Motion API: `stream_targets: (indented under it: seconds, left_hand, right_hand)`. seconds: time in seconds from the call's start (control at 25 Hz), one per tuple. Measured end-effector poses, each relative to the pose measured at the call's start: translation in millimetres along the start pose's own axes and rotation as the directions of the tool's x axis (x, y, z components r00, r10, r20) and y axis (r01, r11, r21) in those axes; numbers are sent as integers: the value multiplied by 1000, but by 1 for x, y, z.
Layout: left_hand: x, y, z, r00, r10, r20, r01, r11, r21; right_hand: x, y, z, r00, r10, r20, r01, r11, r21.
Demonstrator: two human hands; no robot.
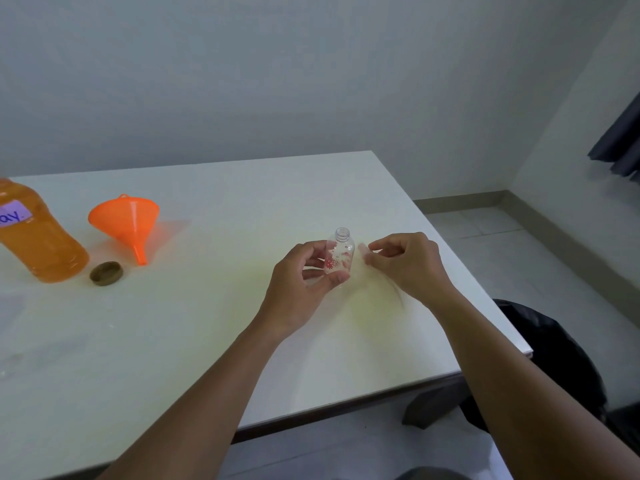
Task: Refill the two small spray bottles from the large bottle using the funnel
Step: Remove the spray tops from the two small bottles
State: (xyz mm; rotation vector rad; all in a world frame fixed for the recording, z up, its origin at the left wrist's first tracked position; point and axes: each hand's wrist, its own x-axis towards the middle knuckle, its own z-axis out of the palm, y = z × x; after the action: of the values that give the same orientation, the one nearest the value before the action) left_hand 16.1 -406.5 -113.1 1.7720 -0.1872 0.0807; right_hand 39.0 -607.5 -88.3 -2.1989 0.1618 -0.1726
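White and smooth, the surface holds everything. Over its right side the left hand grips a small clear plastic spray bottle with red flowers in its fingers. The neck is open and the bottle looks empty. The right hand curls beside it, its hold too blurred to tell. Filling seems not begun: the orange plastic cone funnel lies tipped near the large ribbed bottle of orange liquid and a round brown cap.
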Motion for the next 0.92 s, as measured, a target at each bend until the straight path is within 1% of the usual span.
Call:
stream_targets:
  seconds: [0.44, 0.72, 0.84, 0.92]
  left_hand:
    - [-1, -9, 0, 999, -32, -5, 32, 999, -6]
    - [-6, -11, -6, 1000, -15, -11, 15, 1000, 16]
    - [-17, -8, -14, 1000, -21, -7, 21, 999, 41]
    - [-29, -6, -25, 1000, -28, -13, 28, 998, 57]
  right_hand:
    - [-2, 6, -2, 1000, 20, 16, -21, 999, 38]
    - [-7, 6, -9, 999, 31, 36, -33, 998, 50]
    - [-16, 8, -14, 999, 39, 12, -39, 999, 18]
    - [-28, 9, -17, 999, 31, -33, -31, 1000, -1]
